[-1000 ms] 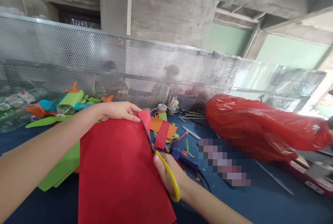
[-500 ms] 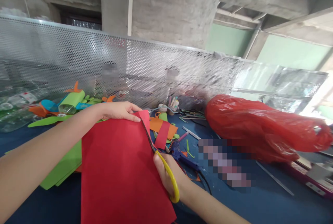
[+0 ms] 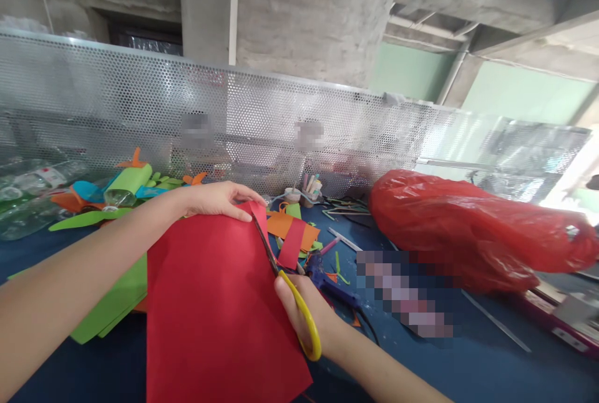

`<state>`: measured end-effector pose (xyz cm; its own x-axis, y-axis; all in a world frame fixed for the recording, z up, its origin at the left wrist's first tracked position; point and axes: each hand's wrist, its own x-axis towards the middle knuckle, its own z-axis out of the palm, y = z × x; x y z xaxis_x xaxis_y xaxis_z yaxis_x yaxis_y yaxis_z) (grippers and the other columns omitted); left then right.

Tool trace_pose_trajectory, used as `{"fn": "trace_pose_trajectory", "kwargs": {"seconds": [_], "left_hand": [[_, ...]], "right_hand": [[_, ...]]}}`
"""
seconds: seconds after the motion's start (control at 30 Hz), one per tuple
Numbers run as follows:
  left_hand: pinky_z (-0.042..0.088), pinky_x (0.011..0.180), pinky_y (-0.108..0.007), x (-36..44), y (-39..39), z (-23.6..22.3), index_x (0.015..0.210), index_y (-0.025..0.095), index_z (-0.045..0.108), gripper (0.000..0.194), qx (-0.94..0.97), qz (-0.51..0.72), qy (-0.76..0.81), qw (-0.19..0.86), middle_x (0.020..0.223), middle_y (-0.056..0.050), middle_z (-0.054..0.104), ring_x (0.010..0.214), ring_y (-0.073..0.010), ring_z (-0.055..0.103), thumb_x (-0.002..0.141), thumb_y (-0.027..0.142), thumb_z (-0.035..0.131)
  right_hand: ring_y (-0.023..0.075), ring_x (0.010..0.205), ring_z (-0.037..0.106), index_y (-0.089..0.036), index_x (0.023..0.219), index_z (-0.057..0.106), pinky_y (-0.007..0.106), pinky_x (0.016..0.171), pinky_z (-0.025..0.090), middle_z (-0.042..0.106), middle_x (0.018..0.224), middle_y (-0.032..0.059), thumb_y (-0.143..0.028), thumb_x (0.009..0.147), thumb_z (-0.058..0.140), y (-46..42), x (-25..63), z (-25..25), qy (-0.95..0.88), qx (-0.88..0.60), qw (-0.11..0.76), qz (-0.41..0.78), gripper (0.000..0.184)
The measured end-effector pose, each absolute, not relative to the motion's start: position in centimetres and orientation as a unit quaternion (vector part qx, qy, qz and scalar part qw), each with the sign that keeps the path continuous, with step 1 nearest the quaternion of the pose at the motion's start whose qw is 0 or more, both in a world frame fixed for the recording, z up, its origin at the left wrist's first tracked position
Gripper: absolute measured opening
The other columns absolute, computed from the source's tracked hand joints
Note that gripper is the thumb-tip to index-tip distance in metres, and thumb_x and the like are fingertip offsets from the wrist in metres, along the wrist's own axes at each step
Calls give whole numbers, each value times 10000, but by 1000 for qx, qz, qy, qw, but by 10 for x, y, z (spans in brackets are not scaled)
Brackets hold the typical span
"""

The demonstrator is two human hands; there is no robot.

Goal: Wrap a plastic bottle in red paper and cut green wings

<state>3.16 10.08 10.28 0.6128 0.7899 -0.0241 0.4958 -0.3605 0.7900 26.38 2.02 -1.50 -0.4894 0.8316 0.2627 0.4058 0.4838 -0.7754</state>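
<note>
A large red paper sheet [image 3: 215, 303] is held up over the blue table. My left hand [image 3: 222, 200] pinches its top edge near the right corner, thumb on the near side. My right hand [image 3: 304, 309] grips yellow-handled scissors [image 3: 311, 328] at the sheet's right side. Their dark blades point up and left into the paper, the tips close to my left thumb. A narrow strip at the right edge is partly separated along the blades. Just beyond lies a small red paper strip [image 3: 292, 244] on orange paper scraps [image 3: 276, 225].
A blue glue gun [image 3: 332, 284] with a cable lies right of the scissors. Green sheets [image 3: 112, 303] lie at left, behind them plastic bottles [image 3: 28, 197] and a paper-decorated bottle [image 3: 128, 184]. A red plastic bag [image 3: 458, 222] sits at right, before a perforated metal panel [image 3: 281, 110].
The red sheet has shifted slightly, its lower right corner moving up and left. Both hands keep nearly the same places, with the scissors still in the paper.
</note>
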Motion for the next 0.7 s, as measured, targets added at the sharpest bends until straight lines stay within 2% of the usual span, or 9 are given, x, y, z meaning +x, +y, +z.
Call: {"fn": "trace_pose_trajectory", "kwargs": {"seconds": [0.1,0.37,0.53,0.7], "left_hand": [[380,1033,-355,32,101,103,1136,308,636,373,809,179,405,387,1391,5,520,1215,-231,525,768,291,698],[466,950,-339,30,101,100,1232,319,581,500,798,151,388,436,1325,-15,583,1189,-235,548,752,321,724],[455,965,-344,28,101,101,1251,320,570,534,798,145,396,431,1318,-18,591,1200,-238,540,743,337,731],[465,962,-352,26,102,101,1270,319,557,564,780,147,391,465,1310,-25,599,1195,-242,549,737,330,743]], "right_hand": [[143,630,428,-183,713,439,272,592,381,503,712,20,-611,923,242,20,265,-15,-808,-373,308,335,516],[117,609,344,-194,692,369,250,546,326,407,681,-10,-667,910,201,16,266,-13,-811,-379,288,340,547],[136,647,396,-185,711,420,270,604,390,498,731,23,-668,912,186,14,266,-10,-816,-368,291,338,573],[197,757,524,-176,774,534,312,709,463,603,819,61,-659,916,213,15,269,-10,-804,-377,289,359,597]]}}
